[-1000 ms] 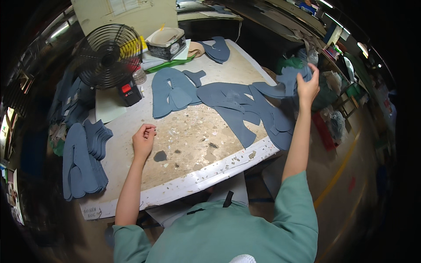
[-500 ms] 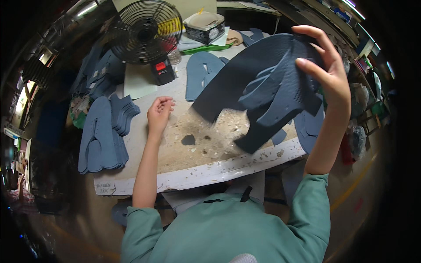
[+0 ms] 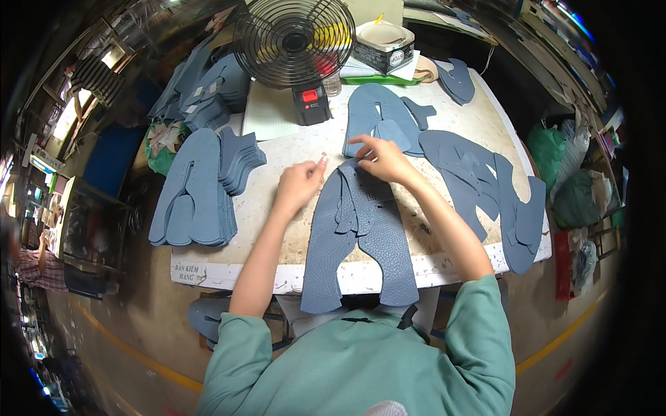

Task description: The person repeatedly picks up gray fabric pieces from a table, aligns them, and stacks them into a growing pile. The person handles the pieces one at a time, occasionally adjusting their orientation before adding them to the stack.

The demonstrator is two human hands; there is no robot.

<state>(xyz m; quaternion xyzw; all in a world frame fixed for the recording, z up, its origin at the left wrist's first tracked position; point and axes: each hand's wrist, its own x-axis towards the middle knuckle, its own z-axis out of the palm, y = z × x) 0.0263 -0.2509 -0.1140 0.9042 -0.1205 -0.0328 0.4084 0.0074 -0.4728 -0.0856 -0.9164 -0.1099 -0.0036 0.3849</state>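
Right hand (image 3: 378, 158): fingers bent, thumb side at the panel's rounded far end; whether it grips the edge, cannot tell.

Left hand (image 3: 302, 184): narrow, fingertips gathered just beside the panel's upper left edge; any small item pinched there, cannot tell.

Leather panel (image 3: 385, 229): one, blue-grey, horseshoe-shaped, pebbled face up on its right leg. Half a second ago held aloft by the right hand; now down at the front of the bench (image 3: 277, 156), before the person, within reach of both hands. Rounded end points away from the person, two legs toward; long axis runs straight out from the body. Leg ends reach past the near edge.

Small cut pieces (image 3: 345, 211): lying along the panel's upper middle.

Lighter panel (image 3: 371, 104): beyond the right hand, rounded end away.

Loose panels (image 3: 458, 163): to the right, overlapping.

Panel stack (image 3: 184, 215): to the left, squared up.

Fan (image 3: 295, 41): at the back.
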